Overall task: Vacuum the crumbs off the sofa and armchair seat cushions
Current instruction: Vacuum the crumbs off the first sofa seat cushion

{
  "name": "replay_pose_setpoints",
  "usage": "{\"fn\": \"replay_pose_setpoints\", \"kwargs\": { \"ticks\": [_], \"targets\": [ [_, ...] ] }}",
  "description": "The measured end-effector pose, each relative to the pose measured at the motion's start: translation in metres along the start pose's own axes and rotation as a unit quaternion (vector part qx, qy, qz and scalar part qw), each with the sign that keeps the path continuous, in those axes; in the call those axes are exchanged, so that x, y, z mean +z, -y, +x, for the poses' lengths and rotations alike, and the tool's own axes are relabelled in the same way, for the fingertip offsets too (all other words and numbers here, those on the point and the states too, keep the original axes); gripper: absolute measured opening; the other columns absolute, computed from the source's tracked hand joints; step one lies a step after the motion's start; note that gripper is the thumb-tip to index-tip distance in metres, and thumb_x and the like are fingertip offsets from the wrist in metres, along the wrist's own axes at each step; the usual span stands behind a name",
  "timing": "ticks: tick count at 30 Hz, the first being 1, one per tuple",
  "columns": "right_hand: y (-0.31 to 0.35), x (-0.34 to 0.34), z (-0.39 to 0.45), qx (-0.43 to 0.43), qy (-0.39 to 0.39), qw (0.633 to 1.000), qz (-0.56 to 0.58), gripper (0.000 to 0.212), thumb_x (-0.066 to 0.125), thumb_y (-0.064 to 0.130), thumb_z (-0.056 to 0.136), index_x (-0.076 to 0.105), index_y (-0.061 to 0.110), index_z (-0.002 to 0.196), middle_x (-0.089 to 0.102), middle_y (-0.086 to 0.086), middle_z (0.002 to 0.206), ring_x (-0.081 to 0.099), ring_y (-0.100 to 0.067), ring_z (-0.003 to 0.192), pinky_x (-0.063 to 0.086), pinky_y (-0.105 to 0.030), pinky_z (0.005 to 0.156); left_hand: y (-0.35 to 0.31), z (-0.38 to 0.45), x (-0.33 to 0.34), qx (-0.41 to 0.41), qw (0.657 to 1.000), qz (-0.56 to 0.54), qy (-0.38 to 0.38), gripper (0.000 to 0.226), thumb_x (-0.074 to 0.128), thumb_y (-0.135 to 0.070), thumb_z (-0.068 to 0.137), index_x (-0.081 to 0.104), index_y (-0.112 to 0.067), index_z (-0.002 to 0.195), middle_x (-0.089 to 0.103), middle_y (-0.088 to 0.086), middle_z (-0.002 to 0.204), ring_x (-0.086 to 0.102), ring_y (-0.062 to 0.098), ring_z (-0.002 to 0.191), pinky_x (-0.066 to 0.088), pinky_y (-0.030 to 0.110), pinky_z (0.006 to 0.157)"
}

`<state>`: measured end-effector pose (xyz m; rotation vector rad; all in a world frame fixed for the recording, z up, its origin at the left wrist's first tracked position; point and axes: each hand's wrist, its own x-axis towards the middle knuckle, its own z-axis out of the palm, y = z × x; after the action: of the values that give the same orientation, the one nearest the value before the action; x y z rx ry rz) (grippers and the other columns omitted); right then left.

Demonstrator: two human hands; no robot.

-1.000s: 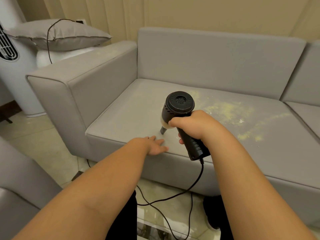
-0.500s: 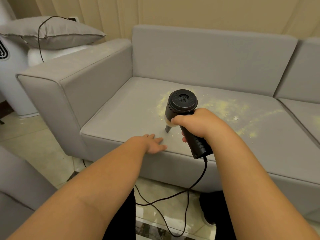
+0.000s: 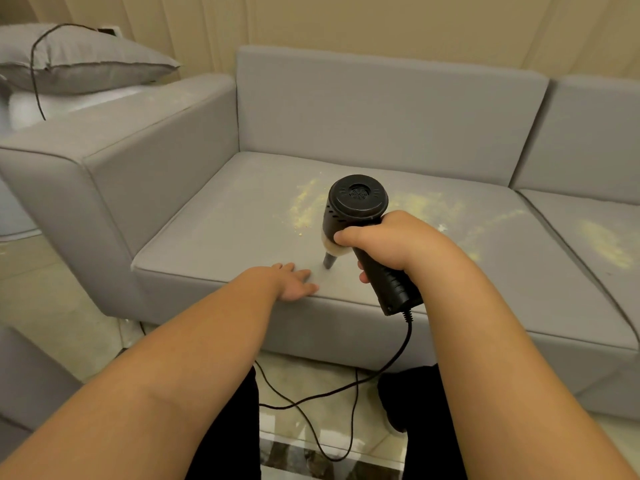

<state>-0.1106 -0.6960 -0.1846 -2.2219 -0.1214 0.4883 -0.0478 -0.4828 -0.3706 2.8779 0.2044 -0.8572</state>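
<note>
My right hand (image 3: 388,242) grips the handle of a black handheld vacuum (image 3: 356,209), its narrow nozzle (image 3: 329,262) touching the grey sofa seat cushion (image 3: 225,233) near the front edge. My left hand (image 3: 292,280) rests flat on the cushion just left of the nozzle, fingers straight. Yellowish crumbs (image 3: 304,207) lie in patches behind and to the right of the vacuum, with more crumbs (image 3: 606,242) on the neighbouring cushion at the right.
The vacuum's black cord (image 3: 346,388) loops over the tiled floor between my legs. The sofa armrest (image 3: 114,147) stands at the left, with a grey pillow (image 3: 79,60) behind it. Part of a grey armchair (image 3: 24,386) shows at the lower left.
The vacuum nozzle has slid a little along the cushion near the front edge, and my view has shifted left, so the sofa sits further right. My left hand stays flat on the cushion.
</note>
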Motion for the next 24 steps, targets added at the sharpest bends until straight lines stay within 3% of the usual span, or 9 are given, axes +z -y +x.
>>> {"fn": "replay_pose_setpoints", "kwargs": {
  "ticks": [8,13,16,21,24],
  "targets": [
    [-0.009,0.000,0.007,-0.008,-0.027,1.000,0.005,0.023,0.074,0.032,0.091,0.069,0.009,0.092,0.075,-0.006,0.076,0.081,-0.026,0.077,0.063,-0.039,0.077,0.005,0.001,0.000,-0.013,1.000,-0.002,-0.005,0.074,0.024,-0.071,0.102,0.006,-0.037,0.166,-0.006,0.003,0.174,-0.006,0.031,0.160,0.001,0.054,0.127],
    [-0.013,0.007,0.016,-0.026,-0.034,0.998,0.047,0.025,0.076,0.034,0.090,0.071,0.011,0.098,0.075,-0.008,0.086,0.080,-0.022,0.069,0.062,-0.035,0.071,0.006,0.000,-0.001,-0.011,1.000,-0.007,-0.004,0.073,0.023,-0.070,0.103,0.004,-0.037,0.166,-0.007,0.004,0.174,-0.008,0.031,0.159,0.001,0.055,0.127],
    [-0.014,0.007,0.035,-0.046,-0.044,0.991,0.114,0.022,0.078,0.034,0.091,0.071,0.015,0.098,0.076,-0.011,0.089,0.077,-0.019,0.065,0.064,-0.040,0.075,0.010,0.004,-0.001,-0.015,1.000,-0.008,-0.013,0.072,0.022,-0.069,0.103,0.002,-0.038,0.165,-0.010,0.003,0.174,-0.011,0.031,0.159,0.002,0.060,0.126],
    [-0.020,-0.002,0.106,-0.052,-0.141,0.965,0.215,0.015,0.078,0.029,0.090,0.070,0.018,0.096,0.078,-0.014,0.091,0.078,-0.022,0.071,0.063,-0.049,0.085,0.030,0.026,-0.005,-0.012,0.997,-0.001,-0.070,0.069,0.021,-0.069,0.103,-0.002,-0.045,0.163,-0.016,-0.005,0.173,-0.013,0.028,0.159,0.001,0.067,0.123],
    [-0.014,-0.010,0.172,-0.036,-0.182,0.946,0.266,0.020,0.078,0.026,0.089,0.069,0.015,0.104,0.077,-0.012,0.091,0.076,-0.018,0.069,0.062,-0.045,0.082,0.040,0.054,-0.015,-0.021,0.997,-0.011,-0.079,0.070,0.020,-0.072,0.102,-0.007,-0.048,0.162,-0.019,-0.006,0.172,-0.013,0.029,0.159,0.003,0.067,0.123]
  ]
}}
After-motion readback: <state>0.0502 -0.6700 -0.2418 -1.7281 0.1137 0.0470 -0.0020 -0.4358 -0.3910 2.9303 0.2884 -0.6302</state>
